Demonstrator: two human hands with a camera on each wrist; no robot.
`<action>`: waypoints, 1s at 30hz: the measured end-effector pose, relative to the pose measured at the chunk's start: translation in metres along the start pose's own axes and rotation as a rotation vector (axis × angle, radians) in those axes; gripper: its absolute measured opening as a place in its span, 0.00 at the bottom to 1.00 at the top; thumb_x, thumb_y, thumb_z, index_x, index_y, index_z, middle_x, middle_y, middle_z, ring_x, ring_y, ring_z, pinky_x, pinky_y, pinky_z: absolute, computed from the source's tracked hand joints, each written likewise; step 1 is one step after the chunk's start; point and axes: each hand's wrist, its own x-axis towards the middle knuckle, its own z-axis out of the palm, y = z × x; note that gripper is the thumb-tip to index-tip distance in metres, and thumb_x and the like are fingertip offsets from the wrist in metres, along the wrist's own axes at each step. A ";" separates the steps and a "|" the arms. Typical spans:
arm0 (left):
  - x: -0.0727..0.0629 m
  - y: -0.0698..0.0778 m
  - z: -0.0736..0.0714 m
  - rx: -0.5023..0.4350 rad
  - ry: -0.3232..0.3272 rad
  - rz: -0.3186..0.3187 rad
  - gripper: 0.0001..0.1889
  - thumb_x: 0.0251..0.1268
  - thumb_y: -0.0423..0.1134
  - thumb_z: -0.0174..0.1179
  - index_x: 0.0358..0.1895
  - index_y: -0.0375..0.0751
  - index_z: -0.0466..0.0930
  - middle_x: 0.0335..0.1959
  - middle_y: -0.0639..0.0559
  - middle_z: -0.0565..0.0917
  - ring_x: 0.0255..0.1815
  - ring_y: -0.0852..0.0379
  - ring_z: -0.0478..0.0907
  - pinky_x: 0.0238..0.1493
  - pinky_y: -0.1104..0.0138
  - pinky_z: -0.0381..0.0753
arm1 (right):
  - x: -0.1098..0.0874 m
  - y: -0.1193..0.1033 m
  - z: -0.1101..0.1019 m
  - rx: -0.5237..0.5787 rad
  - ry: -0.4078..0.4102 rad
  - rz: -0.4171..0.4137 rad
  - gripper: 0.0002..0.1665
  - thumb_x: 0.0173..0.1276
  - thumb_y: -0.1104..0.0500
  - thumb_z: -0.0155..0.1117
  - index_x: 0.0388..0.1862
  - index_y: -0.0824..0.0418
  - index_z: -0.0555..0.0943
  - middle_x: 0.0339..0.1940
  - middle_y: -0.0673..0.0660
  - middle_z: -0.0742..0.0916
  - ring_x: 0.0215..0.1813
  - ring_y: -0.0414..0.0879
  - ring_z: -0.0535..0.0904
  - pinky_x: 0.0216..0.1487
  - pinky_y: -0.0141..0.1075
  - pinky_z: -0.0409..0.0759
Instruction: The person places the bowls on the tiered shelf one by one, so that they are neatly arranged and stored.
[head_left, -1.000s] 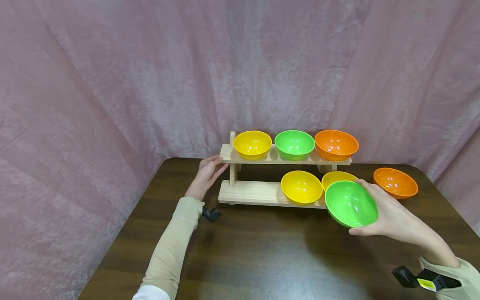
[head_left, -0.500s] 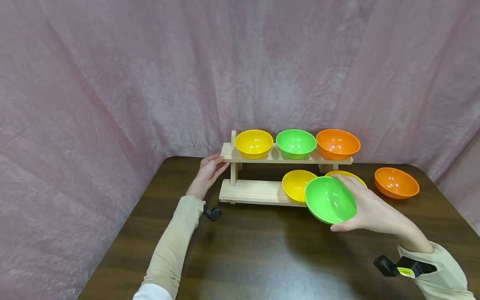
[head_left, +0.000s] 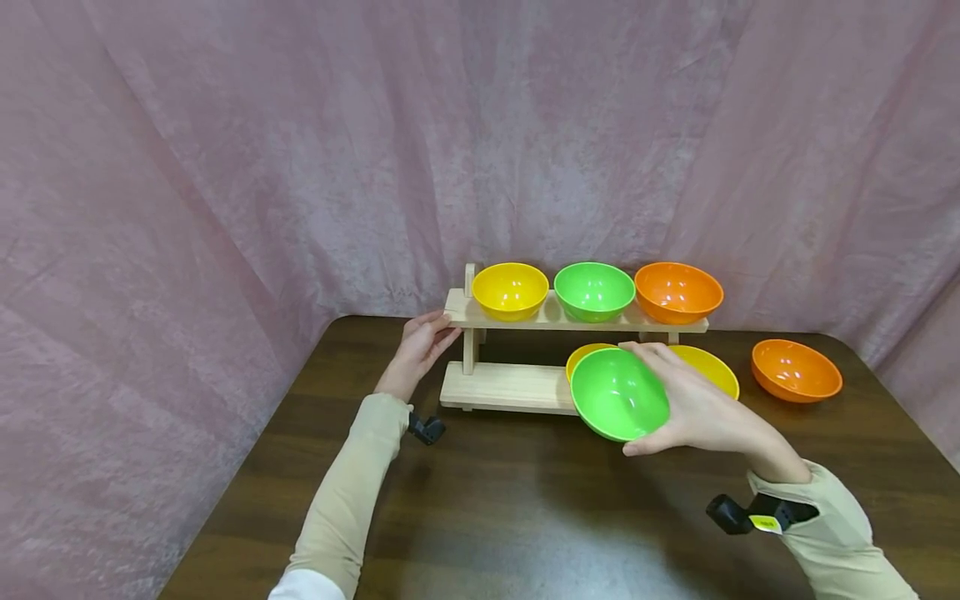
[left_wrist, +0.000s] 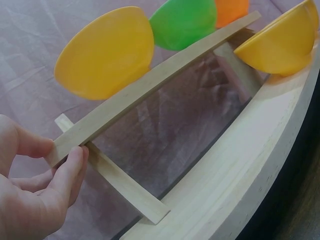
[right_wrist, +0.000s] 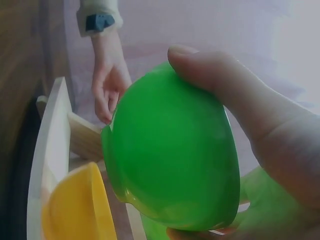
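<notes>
My left hand [head_left: 418,348] pinches the left end of the upper board of a two-tier wooden rack [head_left: 506,386], thumb on top and fingertips beneath in the left wrist view. My right hand [head_left: 697,410] grips a green bowl [head_left: 618,395] by its sides, tilted toward the head camera, in front of the lower tier. On that tier, a yellow bowl [head_left: 586,356] is mostly hidden behind the held bowl. Another yellow bowl [head_left: 711,372] shows partly behind my right hand. In the right wrist view the held bowl's outer side fills the middle.
Along the upper tier stand a yellow bowl [head_left: 511,293], a green bowl [head_left: 594,293] and an orange bowl [head_left: 678,293]. An orange bowl [head_left: 797,372] rests on the dark wooden table [head_left: 480,508] right of the rack. A pink curtain [head_left: 375,167] hangs behind.
My right hand has carried the green bowl leftward along the front of the lower tier, uncovering the right yellow bowl and covering the left one. My left hand stays at the rack's end.
</notes>
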 end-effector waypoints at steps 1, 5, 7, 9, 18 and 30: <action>0.000 0.000 0.000 0.001 0.002 -0.001 0.24 0.73 0.27 0.47 0.69 0.25 0.61 0.56 0.37 0.72 0.33 0.63 0.81 0.41 0.77 0.86 | 0.002 -0.001 0.001 0.003 -0.002 -0.005 0.70 0.32 0.35 0.83 0.71 0.62 0.61 0.61 0.61 0.72 0.56 0.55 0.73 0.53 0.53 0.80; -0.001 0.001 -0.002 0.001 0.003 0.000 0.24 0.72 0.27 0.47 0.69 0.25 0.60 0.56 0.37 0.72 0.33 0.63 0.81 0.41 0.77 0.86 | 0.012 -0.005 0.007 0.021 -0.018 -0.028 0.70 0.32 0.34 0.83 0.71 0.62 0.62 0.63 0.59 0.72 0.57 0.54 0.74 0.54 0.52 0.81; -0.001 0.002 -0.002 0.004 0.005 0.002 0.24 0.72 0.27 0.48 0.69 0.25 0.60 0.56 0.38 0.72 0.33 0.63 0.81 0.41 0.77 0.86 | 0.017 -0.007 0.010 0.031 -0.033 -0.027 0.70 0.32 0.34 0.82 0.72 0.61 0.61 0.65 0.58 0.70 0.57 0.53 0.73 0.54 0.51 0.81; -0.001 0.002 -0.002 0.011 0.000 0.005 0.25 0.72 0.27 0.48 0.70 0.25 0.59 0.56 0.38 0.72 0.33 0.63 0.81 0.43 0.76 0.86 | 0.022 -0.009 0.011 0.037 -0.043 -0.038 0.70 0.33 0.34 0.82 0.72 0.60 0.61 0.66 0.59 0.70 0.58 0.53 0.73 0.54 0.51 0.81; -0.003 0.001 -0.003 0.015 0.005 0.001 0.24 0.72 0.27 0.48 0.69 0.26 0.60 0.59 0.37 0.71 0.34 0.63 0.81 0.48 0.74 0.86 | 0.042 -0.016 0.022 0.071 -0.079 -0.056 0.70 0.33 0.37 0.83 0.73 0.60 0.60 0.68 0.58 0.69 0.61 0.54 0.72 0.57 0.51 0.80; -0.001 0.000 -0.002 0.014 -0.008 0.007 0.24 0.72 0.27 0.48 0.69 0.25 0.61 0.54 0.39 0.73 0.34 0.63 0.81 0.50 0.72 0.85 | 0.067 -0.021 0.040 0.126 -0.089 -0.017 0.71 0.33 0.39 0.84 0.75 0.57 0.59 0.70 0.56 0.68 0.64 0.54 0.71 0.63 0.53 0.76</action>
